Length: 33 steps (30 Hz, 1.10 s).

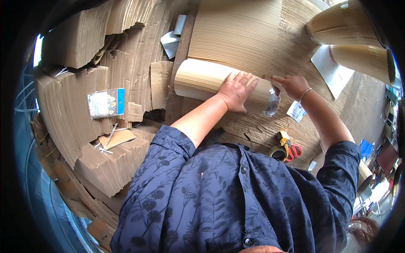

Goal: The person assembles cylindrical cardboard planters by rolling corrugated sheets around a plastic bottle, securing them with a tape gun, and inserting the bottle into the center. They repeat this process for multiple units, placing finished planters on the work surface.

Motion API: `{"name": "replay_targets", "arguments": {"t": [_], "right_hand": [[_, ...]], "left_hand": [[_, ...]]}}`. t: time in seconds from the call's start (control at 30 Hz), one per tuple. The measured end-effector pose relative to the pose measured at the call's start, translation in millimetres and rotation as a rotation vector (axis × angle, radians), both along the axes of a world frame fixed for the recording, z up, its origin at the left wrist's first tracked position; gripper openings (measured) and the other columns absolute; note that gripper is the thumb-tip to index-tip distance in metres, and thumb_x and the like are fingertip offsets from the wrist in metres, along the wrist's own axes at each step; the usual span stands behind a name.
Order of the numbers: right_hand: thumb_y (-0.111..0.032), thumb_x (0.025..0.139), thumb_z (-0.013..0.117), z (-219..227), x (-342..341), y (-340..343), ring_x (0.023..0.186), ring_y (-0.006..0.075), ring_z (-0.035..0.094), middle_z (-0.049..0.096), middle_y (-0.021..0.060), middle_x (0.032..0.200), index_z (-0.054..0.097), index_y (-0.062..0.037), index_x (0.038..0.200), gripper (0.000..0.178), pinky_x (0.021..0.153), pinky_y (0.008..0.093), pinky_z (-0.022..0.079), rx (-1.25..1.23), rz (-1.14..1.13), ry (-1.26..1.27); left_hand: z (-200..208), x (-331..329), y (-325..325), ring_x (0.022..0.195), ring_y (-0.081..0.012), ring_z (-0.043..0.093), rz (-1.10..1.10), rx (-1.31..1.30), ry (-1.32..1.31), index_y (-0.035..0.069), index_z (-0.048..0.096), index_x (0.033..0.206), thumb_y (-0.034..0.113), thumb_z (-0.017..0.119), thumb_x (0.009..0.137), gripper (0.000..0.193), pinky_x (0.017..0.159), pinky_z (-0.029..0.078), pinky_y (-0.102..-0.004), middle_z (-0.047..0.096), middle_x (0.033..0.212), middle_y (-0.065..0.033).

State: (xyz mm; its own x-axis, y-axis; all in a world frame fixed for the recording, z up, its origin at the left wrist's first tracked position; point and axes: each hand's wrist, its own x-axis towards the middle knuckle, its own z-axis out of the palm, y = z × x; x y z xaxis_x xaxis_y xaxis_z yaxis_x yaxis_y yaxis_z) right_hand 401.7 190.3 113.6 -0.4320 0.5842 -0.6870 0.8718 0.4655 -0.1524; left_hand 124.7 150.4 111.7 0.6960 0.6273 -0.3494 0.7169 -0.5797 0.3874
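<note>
A tan ribbed roll point(198, 80) lies crosswise on the wooden table, with clear plastic point(272, 101) at its right end. My left hand point(239, 90) rests flat on top of the roll, fingers spread. At the right end, my right hand point(295, 86) has its index finger reaching to the roll's edge and the other fingers curled. Whatever those curled fingers hold, if anything, is hidden. Beyond the roll spreads a flat ribbed tan sheet point(236, 33). A small printed label point(296, 111) lies just below my right hand.
Near my body lie a yellow tape dispenser point(282, 138) and red-handled scissors point(294, 152). Stacked cardboard point(63, 101) fills the left side, with a clear packet point(106, 103) on it. More tan rolls point(344, 25) and a white sheet point(333, 74) are at the far right.
</note>
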Motion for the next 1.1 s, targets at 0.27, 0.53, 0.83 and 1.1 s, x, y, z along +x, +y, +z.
{"name": "replay_targets", "arguments": {"t": [0.27, 0.53, 0.83, 1.1], "right_hand": [[-0.021, 0.091, 0.058, -33.7, 53.3, -25.8, 0.107, 0.0266, 0.061, 0.062, 0.0064, 0.113, 0.049, -0.0340, 0.141, 0.052, 0.088, 0.0433, 0.052, 0.354, -0.074, 0.152], [-0.034, 0.083, 0.074, -77.0, -82.7, 53.1, 0.115, 0.0390, 0.061, 0.062, 0.0242, 0.126, 0.049, 0.0002, 0.133, 0.066, 0.101, 0.0443, 0.047, 0.116, -1.234, 0.200], [-0.050, 0.066, 0.084, -41.0, -59.2, 27.0, 0.129, 0.0389, 0.050, 0.051, 0.0262, 0.139, 0.046, -0.0014, 0.141, 0.097, 0.109, 0.0417, 0.041, -0.163, -0.553, 0.456], [-0.029, 0.051, 0.094, 32.1, -89.8, -74.6, 0.139, 0.0439, 0.032, 0.037, 0.0217, 0.149, 0.029, -0.0084, 0.150, 0.121, 0.110, 0.0460, 0.041, -0.042, -0.550, 0.202]], "left_hand": [[-3.4, 1.1, -2.0, 0.141, -0.0374, 0.032, -0.004, 0.024, -0.012, 0.017, 0.035, 0.149, 0.053, 0.086, 0.053, 0.115, 0.113, 0.026, -0.0572, 0.035, 0.152, -0.0156], [-5.4, -1.4, -11.2, 0.140, -0.0350, 0.032, 0.008, 0.078, 0.018, 0.017, 0.037, 0.148, 0.057, 0.086, 0.053, 0.114, 0.112, 0.027, -0.0560, 0.036, 0.150, -0.0135], [-13.1, -6.0, -31.3, 0.141, -0.0350, 0.030, 0.046, 0.122, -0.035, 0.016, 0.035, 0.149, 0.054, 0.084, 0.056, 0.112, 0.113, 0.025, -0.0571, 0.034, 0.151, -0.0152], [-15.7, -9.6, -14.2, 0.136, -0.0322, 0.038, 0.123, -0.016, -0.221, 0.009, 0.047, 0.142, 0.049, 0.061, 0.087, 0.069, 0.114, 0.028, -0.0474, 0.045, 0.147, -0.0134]]}}
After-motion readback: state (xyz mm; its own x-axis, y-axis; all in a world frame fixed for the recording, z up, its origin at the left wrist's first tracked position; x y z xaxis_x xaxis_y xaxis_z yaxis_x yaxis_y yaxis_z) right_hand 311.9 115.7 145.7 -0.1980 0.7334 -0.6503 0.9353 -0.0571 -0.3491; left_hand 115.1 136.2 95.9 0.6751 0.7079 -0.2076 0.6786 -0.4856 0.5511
